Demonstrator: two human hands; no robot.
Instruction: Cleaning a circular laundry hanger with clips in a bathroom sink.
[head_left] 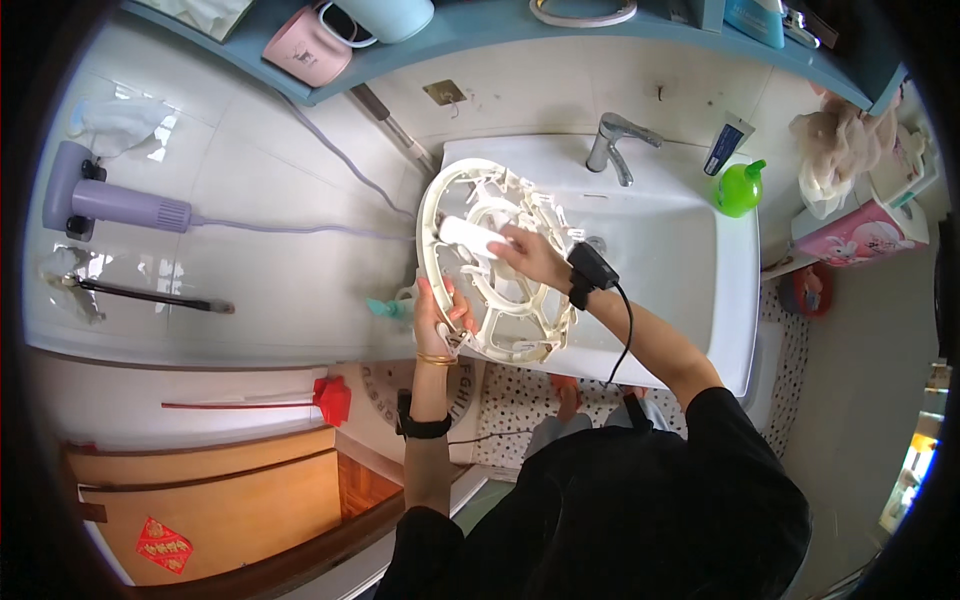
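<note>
A round cream-white plastic frame (pixel 431 225) with an open middle and several curved struts is held tilted over the left side of the white sink (pixel 668 262). My left hand (pixel 436 308) is closed round the lower left of its rim. Inside the ring, my right hand (pixel 533 257) grips a white oblong block (pixel 467 236), whose far end is close to the frame's left rim. Its exact kind I cannot make out. Fingers partly hide the block, and the frame covers part of the basin.
A silver faucet (pixel 606 145) rises at the sink's back. A green bottle (pixel 739 189) and a dark blue tube (pixel 727 146) stand at its right corner. Overhead runs a blue shelf (pixel 480 38) with mugs. On the left wall hangs a purple hair dryer (pixel 130 205).
</note>
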